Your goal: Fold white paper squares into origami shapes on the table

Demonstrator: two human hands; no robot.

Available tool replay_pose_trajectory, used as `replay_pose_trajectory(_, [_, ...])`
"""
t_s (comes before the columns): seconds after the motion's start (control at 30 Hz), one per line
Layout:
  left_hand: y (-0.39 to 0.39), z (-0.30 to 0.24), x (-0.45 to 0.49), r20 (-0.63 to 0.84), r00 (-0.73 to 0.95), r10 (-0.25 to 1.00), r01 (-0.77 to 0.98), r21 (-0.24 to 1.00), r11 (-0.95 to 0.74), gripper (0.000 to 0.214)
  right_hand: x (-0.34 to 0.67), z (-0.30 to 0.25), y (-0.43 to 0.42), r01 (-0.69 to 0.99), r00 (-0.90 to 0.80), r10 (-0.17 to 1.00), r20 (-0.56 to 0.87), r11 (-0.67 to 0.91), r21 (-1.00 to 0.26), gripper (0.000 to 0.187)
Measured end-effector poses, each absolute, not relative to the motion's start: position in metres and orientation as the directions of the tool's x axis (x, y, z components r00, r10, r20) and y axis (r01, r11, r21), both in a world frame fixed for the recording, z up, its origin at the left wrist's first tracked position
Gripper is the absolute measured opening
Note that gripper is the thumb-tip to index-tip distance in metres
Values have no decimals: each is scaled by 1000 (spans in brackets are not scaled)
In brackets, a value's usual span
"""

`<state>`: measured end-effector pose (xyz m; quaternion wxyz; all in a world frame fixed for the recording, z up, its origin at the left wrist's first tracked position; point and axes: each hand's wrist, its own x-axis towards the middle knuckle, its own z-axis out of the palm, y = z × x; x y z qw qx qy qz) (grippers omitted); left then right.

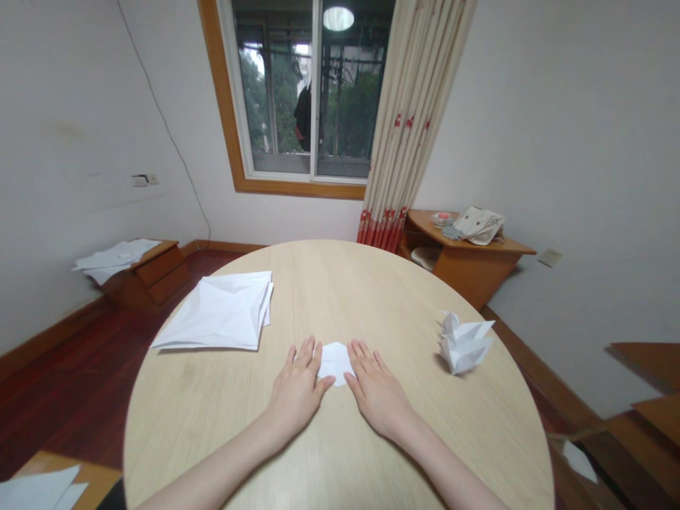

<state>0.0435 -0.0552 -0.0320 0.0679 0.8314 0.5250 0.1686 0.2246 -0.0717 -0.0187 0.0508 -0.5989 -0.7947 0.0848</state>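
Note:
A small folded piece of white paper (336, 365) lies flat on the round wooden table (340, 290), between my two hands. My left hand (300, 386) rests on the paper's left edge, palm down with the fingers stretched out and the thumb on its lower left. On the other side my right hand (377, 389) lies the same way over the right edge, its thumb at the lower right. Both hands are open and grip nothing. The paper's left and right edges are hidden under the fingers.
White paper sheets (220, 312) are stacked at the table's left. Folded white paper shapes (465, 343) stand at its right. Beyond the table are a wooden cabinet with a cloth bag (478, 225), a low drawer unit (154, 273), and a curtain (411, 120) beside the window.

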Motion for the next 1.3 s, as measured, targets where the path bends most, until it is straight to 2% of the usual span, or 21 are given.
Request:
replay_pose_trajectory(0.2, [-52,-17,41,65,379,923,847,378,-374,47,228,-4,-71,966,-200,971,-130,173,-191,50])
replay_pose_trajectory(0.4, [-48,-23,36,64,390,919,817,436,-377,54,235,-5,-67,957,-191,972,-136,154,-245,49])
replay_pose_trajectory(0.57, [-43,-30,29,88,404,911,768,509,-389,83,242,-16,-65,954,-179,978,-107,146,-261,62])
replay_pose_trajectory(0.77, [-41,-39,25,161,395,904,743,523,-418,87,247,-31,-62,947,-219,973,69,229,-224,78])
replay_pose_trajectory(0.9, [-38,-51,25,244,394,886,718,520,-462,83,246,-37,-60,898,-327,920,216,374,-233,84])
replay_pose_trajectory(1.0, [-36,-53,24,333,444,832,636,536,-554,78,244,-37,-61,835,-406,869,281,478,-272,79])
replay_pose_trajectory(1.17, [-41,-41,26,332,534,777,546,566,-617,62,238,-32,-68,779,-445,862,242,506,-370,67])
replay_pose_trajectory(1.3, [-49,-27,29,274,520,809,623,526,-579,34,234,-22,-73,765,-425,881,206,472,-439,48])
